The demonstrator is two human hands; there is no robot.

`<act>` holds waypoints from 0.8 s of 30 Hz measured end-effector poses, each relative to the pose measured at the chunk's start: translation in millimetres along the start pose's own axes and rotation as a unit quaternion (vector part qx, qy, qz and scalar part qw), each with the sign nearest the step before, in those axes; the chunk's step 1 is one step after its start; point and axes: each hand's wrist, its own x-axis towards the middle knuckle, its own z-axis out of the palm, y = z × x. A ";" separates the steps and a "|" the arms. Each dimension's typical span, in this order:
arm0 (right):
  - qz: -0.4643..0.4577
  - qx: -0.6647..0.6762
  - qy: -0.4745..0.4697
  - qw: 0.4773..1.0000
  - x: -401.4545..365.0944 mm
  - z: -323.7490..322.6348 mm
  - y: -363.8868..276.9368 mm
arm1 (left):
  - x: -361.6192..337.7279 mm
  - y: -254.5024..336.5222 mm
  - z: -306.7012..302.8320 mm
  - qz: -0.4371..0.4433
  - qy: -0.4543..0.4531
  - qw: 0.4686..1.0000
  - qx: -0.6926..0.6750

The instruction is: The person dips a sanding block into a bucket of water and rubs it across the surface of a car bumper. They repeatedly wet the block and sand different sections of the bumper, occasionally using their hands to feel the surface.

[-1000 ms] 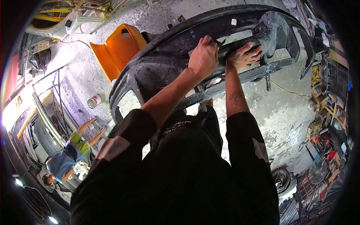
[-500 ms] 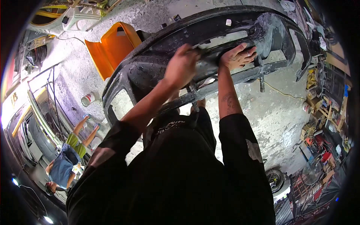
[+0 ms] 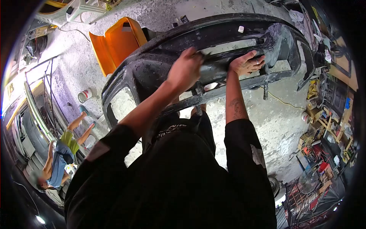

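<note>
A large black car bumper [image 3: 152,57], scuffed and marked with grey patches, lies across the view in front of me. My left hand [image 3: 185,70] is closed over its middle. Something dark [image 3: 206,57] juts from the fingers, too blurred to name. Further right, my right hand [image 3: 247,64] rests on the bumper with its fingers stretched out, a ring on one of them. It holds nothing that I can see. A small white block [image 3: 241,29] sits on the bumper's far part.
An orange panel [image 3: 118,45] stands on the floor beyond the bumper's left side. A can [image 3: 84,95] is at the left, near another person [image 3: 63,152]. Boxes and clutter [image 3: 324,126] line the right side. A yellow cord [image 3: 286,101] crosses the floor.
The view has shifted slightly, so the bumper appears a little lower. My left hand stays closed and my right hand stays flat on the bumper. The other person's arm has moved outward.
</note>
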 end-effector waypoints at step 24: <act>0.023 -0.015 -0.008 1.000 -0.9 -2.8 -5.4 | 15.5 -14.7 16.9 0.021 -0.053 0.998 0.016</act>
